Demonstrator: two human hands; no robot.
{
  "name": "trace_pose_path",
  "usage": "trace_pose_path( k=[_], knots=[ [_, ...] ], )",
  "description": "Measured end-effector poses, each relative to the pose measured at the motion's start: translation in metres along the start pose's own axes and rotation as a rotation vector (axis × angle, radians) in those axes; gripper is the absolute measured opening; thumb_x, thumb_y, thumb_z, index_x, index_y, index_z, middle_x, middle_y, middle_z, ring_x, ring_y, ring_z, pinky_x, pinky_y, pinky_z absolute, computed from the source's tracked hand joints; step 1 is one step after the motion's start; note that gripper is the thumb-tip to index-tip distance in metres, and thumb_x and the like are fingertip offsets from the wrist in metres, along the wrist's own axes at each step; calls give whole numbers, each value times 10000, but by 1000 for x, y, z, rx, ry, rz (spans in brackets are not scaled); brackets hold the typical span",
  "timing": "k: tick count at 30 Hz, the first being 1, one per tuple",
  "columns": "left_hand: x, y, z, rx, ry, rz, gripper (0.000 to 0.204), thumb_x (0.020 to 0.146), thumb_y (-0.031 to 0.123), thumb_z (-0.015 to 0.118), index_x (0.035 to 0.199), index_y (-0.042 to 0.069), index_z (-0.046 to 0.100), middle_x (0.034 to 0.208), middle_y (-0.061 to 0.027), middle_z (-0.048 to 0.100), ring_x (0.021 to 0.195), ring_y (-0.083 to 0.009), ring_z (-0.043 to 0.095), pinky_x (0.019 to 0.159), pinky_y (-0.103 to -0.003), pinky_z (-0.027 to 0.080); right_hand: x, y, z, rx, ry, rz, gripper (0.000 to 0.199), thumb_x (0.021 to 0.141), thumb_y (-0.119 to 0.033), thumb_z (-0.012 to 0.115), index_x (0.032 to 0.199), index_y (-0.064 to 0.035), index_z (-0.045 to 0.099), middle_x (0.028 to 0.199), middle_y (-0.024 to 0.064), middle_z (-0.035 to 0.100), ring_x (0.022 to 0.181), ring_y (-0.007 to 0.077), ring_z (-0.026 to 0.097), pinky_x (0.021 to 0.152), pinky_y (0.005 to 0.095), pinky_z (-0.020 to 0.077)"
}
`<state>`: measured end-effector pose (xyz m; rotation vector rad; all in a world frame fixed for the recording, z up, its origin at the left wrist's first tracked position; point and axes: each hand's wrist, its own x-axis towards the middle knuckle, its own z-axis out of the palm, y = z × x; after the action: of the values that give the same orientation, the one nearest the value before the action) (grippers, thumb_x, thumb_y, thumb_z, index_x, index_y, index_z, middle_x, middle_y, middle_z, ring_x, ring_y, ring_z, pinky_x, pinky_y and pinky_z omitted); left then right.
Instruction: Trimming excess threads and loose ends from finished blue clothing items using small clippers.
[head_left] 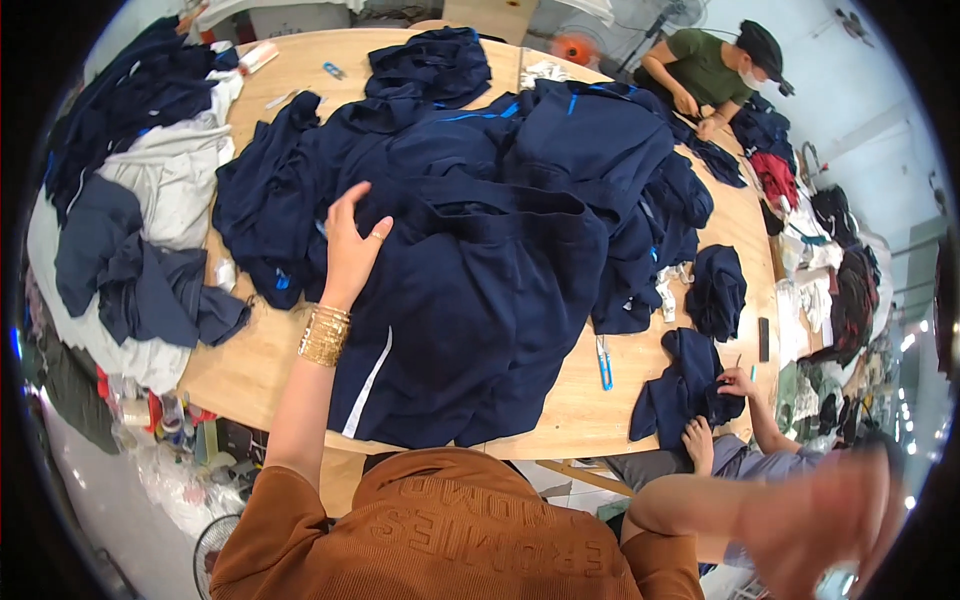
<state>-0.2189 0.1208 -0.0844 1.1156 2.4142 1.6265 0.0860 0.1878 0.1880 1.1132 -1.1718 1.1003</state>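
Note:
A pair of navy shorts (470, 320) lies spread before me, its waistband gaping at the far end and a white stripe running down its left side. My left hand (355, 245) is over the left edge near the waistband, thumb and fingers apart, holding nothing I can see. Gold bracelets circle that wrist. Raised away from the table at the lower right, my right hand (825, 525) is close to the camera and smeared by motion, so its fingers cannot be made out. Blue-handled thread snips (604, 362) rest to the right of the shorts.
Navy garments (590, 135) heap behind the shorts on the wooden table (575, 415). Grey and white cloth (170, 190) piles up at the left. One person's hands (715, 415) work on a navy piece at the right; another person (705, 70) works at the far right.

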Motion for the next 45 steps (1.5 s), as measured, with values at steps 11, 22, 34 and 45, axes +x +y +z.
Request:
trace_pose_path(
  k=[11,22,34,45],
  knots=[
    [80,-22,24,304,-59,-147,526,774,373,618,1164,45,487,1121,-161,532,1086,-328,469,899,-436,372,-188,43,-83,-1454,-86,1295,251,754,-53,604,1005,-49,583,1074,115,537,1049,283,493,901,342,388],
    [37,21,-27,-679,-546,-356,94,818,90,601,870,12,605,782,55,558,739,-12,486,686,-169,385,-175,50,-46,-1376,-129,1278,147,761,-33,613,908,-47,615,980,89,588,934,251,548,824,310,428],
    [-35,81,-31,-950,-643,-433,118,844,58,582,942,-6,593,853,17,597,799,-26,531,718,-165,414,-194,103,-8,-1107,166,1171,52,740,-30,654,788,-30,633,843,51,600,816,184,532,727,262,413],
    [-60,92,-21,-1095,-628,-574,106,866,103,567,951,43,587,814,65,576,721,16,489,616,-136,365,-176,62,-12,-850,447,1322,42,817,-40,585,796,-7,571,847,47,548,806,123,517,734,229,405]
  ],
)
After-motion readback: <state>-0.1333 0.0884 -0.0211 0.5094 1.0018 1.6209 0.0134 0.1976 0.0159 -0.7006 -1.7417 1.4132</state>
